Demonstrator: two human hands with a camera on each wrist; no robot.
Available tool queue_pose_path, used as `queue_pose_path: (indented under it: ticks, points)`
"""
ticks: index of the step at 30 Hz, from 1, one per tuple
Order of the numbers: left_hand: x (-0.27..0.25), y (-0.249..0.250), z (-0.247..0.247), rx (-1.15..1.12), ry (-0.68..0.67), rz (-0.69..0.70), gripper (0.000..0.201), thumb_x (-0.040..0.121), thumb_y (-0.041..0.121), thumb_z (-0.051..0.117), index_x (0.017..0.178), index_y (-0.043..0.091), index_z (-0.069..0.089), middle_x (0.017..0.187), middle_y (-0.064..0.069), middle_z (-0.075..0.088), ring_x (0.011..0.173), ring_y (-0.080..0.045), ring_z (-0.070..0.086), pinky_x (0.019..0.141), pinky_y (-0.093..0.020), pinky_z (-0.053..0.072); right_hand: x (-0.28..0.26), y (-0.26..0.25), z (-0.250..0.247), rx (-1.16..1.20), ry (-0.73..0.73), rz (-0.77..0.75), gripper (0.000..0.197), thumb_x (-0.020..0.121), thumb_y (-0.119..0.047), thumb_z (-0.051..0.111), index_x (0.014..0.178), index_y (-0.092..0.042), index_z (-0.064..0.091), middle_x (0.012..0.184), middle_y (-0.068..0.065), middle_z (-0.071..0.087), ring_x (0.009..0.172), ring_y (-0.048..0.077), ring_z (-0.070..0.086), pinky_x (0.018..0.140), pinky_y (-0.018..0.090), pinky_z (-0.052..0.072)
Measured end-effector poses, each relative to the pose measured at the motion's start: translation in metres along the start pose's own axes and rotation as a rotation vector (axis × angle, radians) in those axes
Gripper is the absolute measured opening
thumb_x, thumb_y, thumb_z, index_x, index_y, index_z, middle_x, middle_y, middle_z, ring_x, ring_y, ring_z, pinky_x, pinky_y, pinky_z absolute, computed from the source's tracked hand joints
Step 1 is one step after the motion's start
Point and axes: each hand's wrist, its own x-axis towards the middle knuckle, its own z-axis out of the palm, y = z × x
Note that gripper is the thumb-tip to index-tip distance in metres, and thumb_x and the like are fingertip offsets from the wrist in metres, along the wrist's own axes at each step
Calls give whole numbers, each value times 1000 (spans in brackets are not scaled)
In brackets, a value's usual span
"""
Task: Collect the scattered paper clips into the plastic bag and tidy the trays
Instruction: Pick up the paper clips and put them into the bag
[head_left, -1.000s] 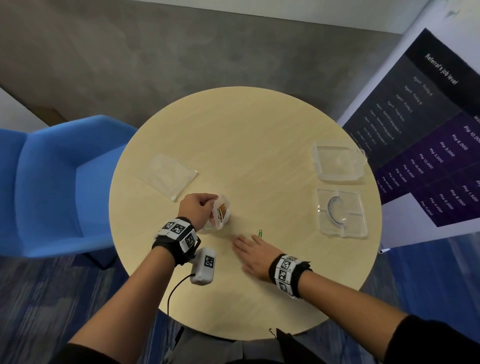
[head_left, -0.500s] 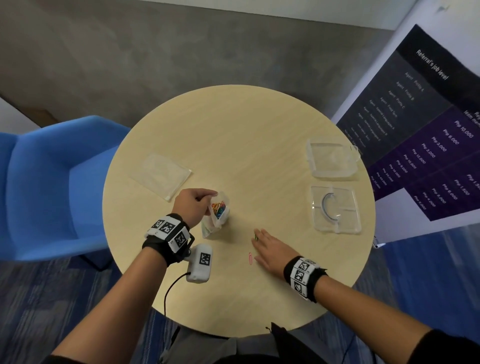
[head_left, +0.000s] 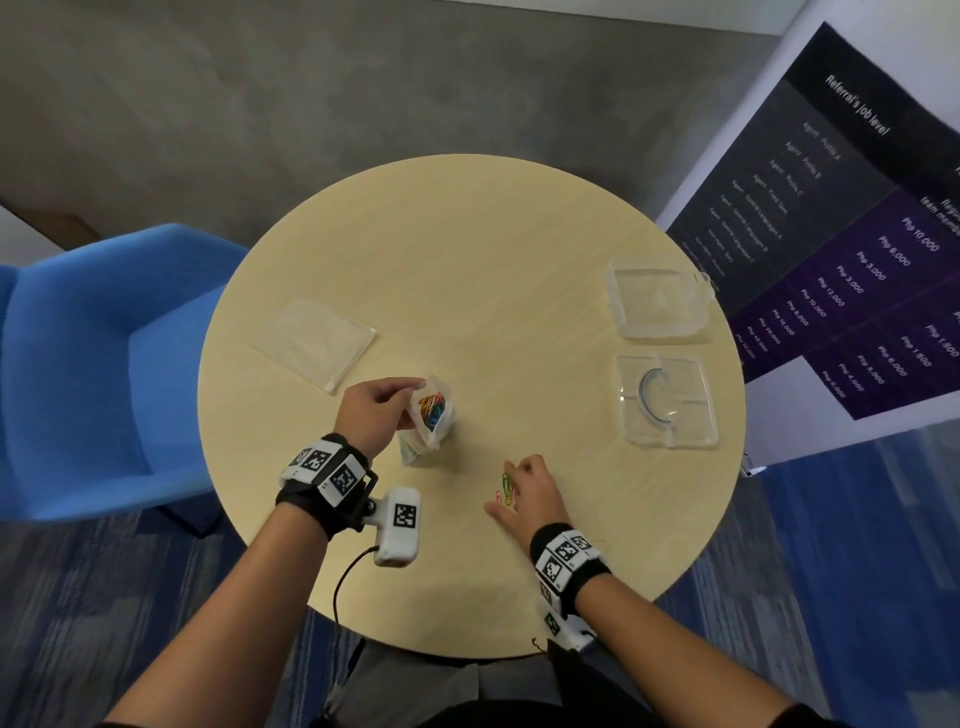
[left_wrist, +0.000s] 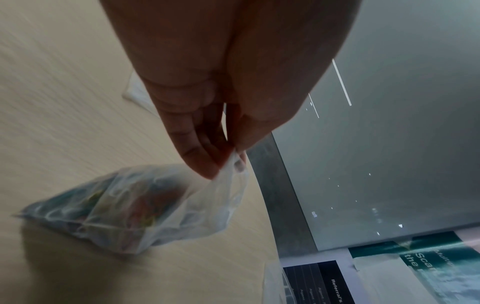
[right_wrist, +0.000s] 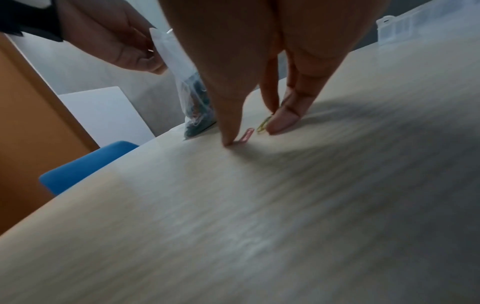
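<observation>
A small clear plastic bag (head_left: 430, 415) with several coloured paper clips inside stands on the round table. My left hand (head_left: 418, 387) pinches its top edge, and the left wrist view shows the left hand (left_wrist: 228, 164) holding that edge above the bag (left_wrist: 116, 205). My right hand (head_left: 519, 488) stands on straight fingertips on the table to the bag's right. A pink clip (right_wrist: 246, 136) and a yellow-green clip (right_wrist: 262, 125) lie between its thumb and fingers (right_wrist: 283, 121). Two clear trays sit at the right edge: the far tray (head_left: 657, 306) and the near tray (head_left: 691, 415).
The near tray holds a curved grey piece (head_left: 647, 392). A flat clear zip bag (head_left: 317, 338) lies at the table's left. A blue chair (head_left: 104, 364) stands left of the table (head_left: 493, 260), and a printed banner (head_left: 857, 234) stands close on the right.
My right hand slid toward me, rose from flat onto its fingertips and drew a pink and a yellow-green clip together. The left hand tipped the bag, so the clips inside now show.
</observation>
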Motion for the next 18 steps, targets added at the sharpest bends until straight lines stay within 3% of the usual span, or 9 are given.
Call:
queue_pose_path:
  ticks: [3, 6, 11, 14, 18]
  points:
    - [0, -2, -2, -6, -11, -8, 25, 93, 6, 54, 87, 19, 75, 69, -1, 65, 63, -14, 62, 74, -35, 57, 3, 1, 4, 81, 78, -62, 36, 83, -18, 73, 115, -3, 66, 111, 4, 49, 91, 13, 56, 95, 22, 47]
    - [0, -4, -2, 2, -25, -9, 24, 93, 6, 54, 90, 17, 74, 76, -6, 66, 68, -18, 63, 76, -36, 58, 5, -1, 3, 59, 120, -64, 17, 87, -11, 67, 99, 0, 71, 103, 5, 55, 85, 13, 59, 87, 18, 49]
    - [-2, -7, -1, 28, -39, -8, 22, 94, 6, 53, 97, 10, 74, 66, -2, 60, 62, -17, 58, 78, -37, 56, 14, -14, -1, -195, 3, -89, 19, 87, -8, 56, 97, -3, 72, 101, 12, 63, 92, 29, 62, 83, 30, 50]
    - [-4, -7, 0, 52, -55, -11, 22, 93, 6, 54, 95, 12, 75, 65, 1, 61, 58, -13, 59, 75, -35, 56, 24, -33, -10, -425, -124, -112, 18, 87, 0, 52, 102, -2, 63, 103, 17, 63, 97, 34, 62, 83, 37, 50]
    - [-6, -4, 2, 111, -76, 8, 23, 93, 7, 53, 90, 16, 74, 69, 0, 64, 52, -3, 61, 68, -30, 55, 43, -51, -19, -657, -191, -221, 25, 92, 8, 41, 109, 3, 58, 108, 22, 64, 101, 38, 63, 82, 41, 49]
